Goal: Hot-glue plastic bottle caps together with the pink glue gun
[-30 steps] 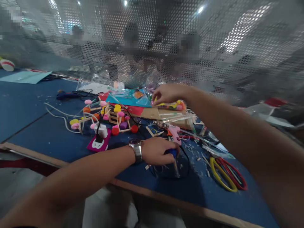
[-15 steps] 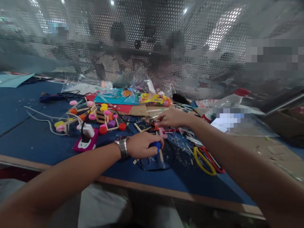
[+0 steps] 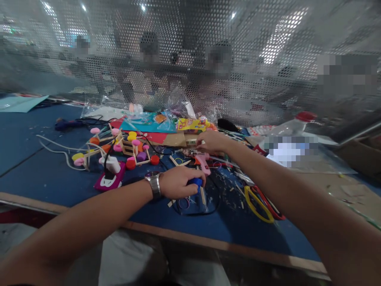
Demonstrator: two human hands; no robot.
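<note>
My left hand (image 3: 180, 182), with a metal watch on its wrist, is closed around a blue round piece (image 3: 195, 182) that looks like a bottle cap, low over the table. My right hand (image 3: 213, 142) reaches farther out to the cluttered middle, its fingers bent down and together; what they hold, if anything, is hidden. Just below it lies a pink glue gun (image 3: 203, 163) with an orange part at its tip. Small wooden sticks (image 3: 180, 162) and scraps are scattered between the hands. A black cable (image 3: 219, 194) loops around the spot in front of my left hand.
At left stand stick models with coloured round pieces (image 3: 127, 147) and a magenta power strip (image 3: 110, 176) with a plugged-in charger. Yellow-handled scissors (image 3: 258, 204) lie at right. Farther back are coloured sheets (image 3: 139, 126), a plastic bottle (image 3: 293, 126) and a perforated screen (image 3: 184, 75).
My right hand has shifted slightly left and away from me, leaving more of the pink glue gun in view. My left hand keeps its grip on the blue piece.
</note>
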